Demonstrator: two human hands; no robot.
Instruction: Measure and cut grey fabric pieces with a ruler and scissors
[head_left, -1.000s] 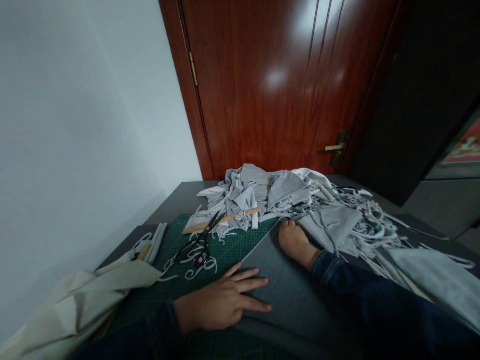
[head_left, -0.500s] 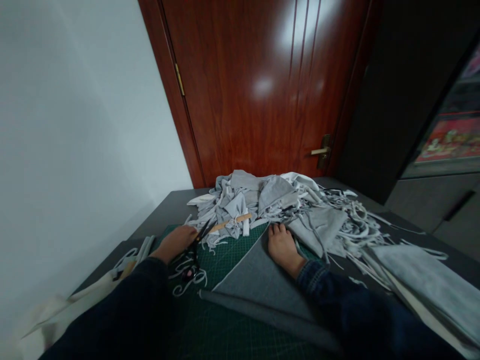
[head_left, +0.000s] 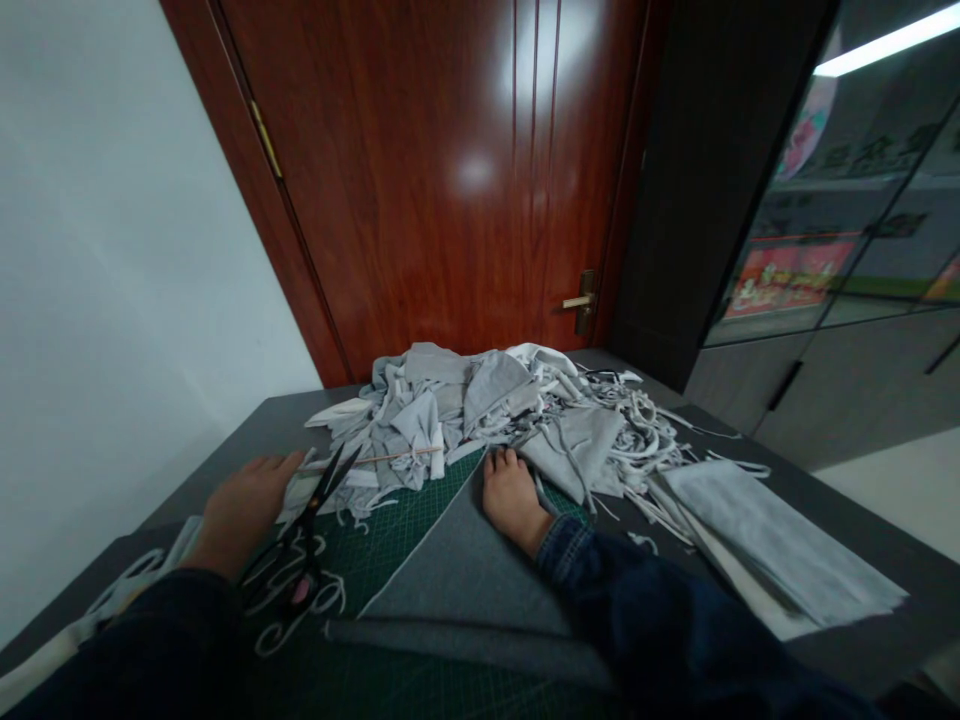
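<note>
Closest in, the person's right hand (head_left: 511, 503), in a denim sleeve (head_left: 592, 590), rests on the tip of a dark grey cloth (head_left: 465, 580) that lies on a green cutting mat (head_left: 442, 510), its fingers (head_left: 510, 465) pressed together and pinching nothing. The left hand (head_left: 246, 512), in a dark sleeve, lies out at the far left, its fingers also close together and flat, holding nothing that I can see. Just beside it are black scissors (head_left: 304, 540), blades pointing away, among curled pale strips (head_left: 296, 610).

Beyond them a heap of grey fabric scraps (head_left: 427, 425) partly covers a thin wooden ruler (head_left: 397, 456), and a folded pale grey piece (head_left: 780, 545) sits to the right on the dark surface (head_left: 757, 490). A red-brown door (head_left: 420, 180) stands behind.

Compared with a second ago, the left hand has left the cloth for the heap's edge, and the view has swung right, bringing in more of a glass cabinet (head_left: 810, 250).
</note>
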